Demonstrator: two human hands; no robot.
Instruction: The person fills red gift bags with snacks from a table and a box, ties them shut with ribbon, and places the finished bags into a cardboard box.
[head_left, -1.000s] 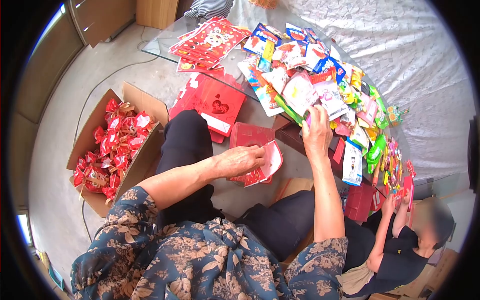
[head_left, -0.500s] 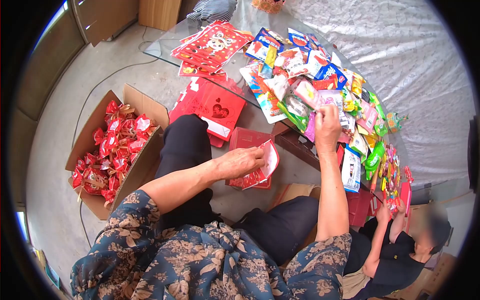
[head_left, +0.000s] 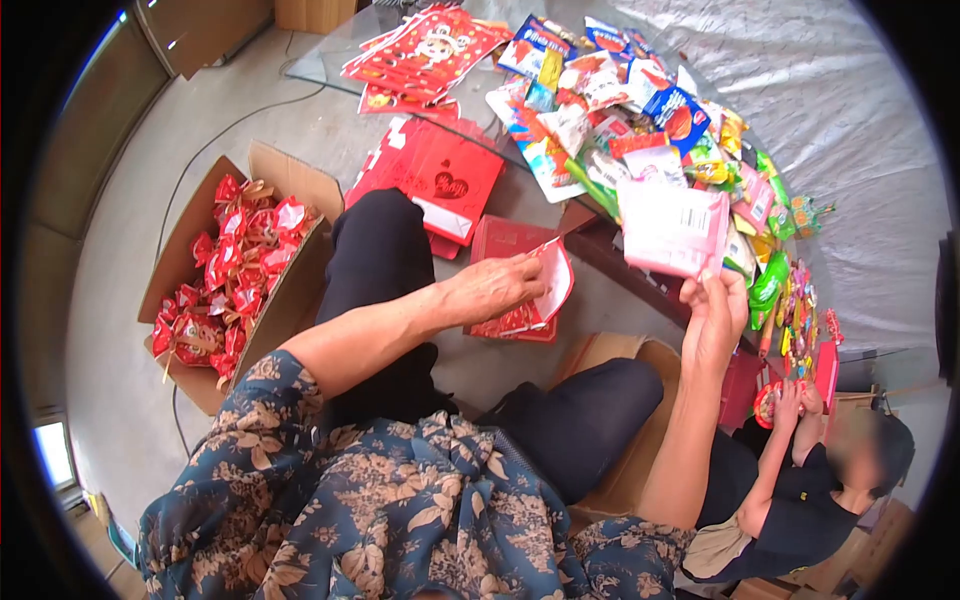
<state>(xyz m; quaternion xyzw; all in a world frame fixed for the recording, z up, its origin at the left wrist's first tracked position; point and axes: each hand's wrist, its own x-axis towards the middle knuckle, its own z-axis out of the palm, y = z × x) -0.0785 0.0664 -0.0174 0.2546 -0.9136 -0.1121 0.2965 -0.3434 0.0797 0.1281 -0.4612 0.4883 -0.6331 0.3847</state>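
My left hand [head_left: 492, 290] pinches the edge of a red festive paper bag [head_left: 550, 290], whose white inside shows at its mouth. Below and behind that bag are dark red boxes [head_left: 495, 238]. Between the fingertips of my right hand [head_left: 712, 310] hangs a pink and white packet [head_left: 674, 228] with a barcode, held up by its lower right corner. Behind the packet, a heap of colourful snack packets [head_left: 600, 85] covers part of the glass table [head_left: 335, 68]. A stack of flat red bags with a cartoon print [head_left: 425, 55] lies left of the heap.
An open carton [head_left: 285, 170] of filled red bags [head_left: 235, 265] stands at the left. Red heart-printed boxes [head_left: 450, 185] sit below the table edge. Another open carton [head_left: 640, 460] is by my knee. At the lower right a co-worker [head_left: 810, 510] holds a red item.
My right hand has moved right and down, lifting the pink packet off the heap. My left hand and the red bag have shifted slightly right. The co-worker now holds a round red item.
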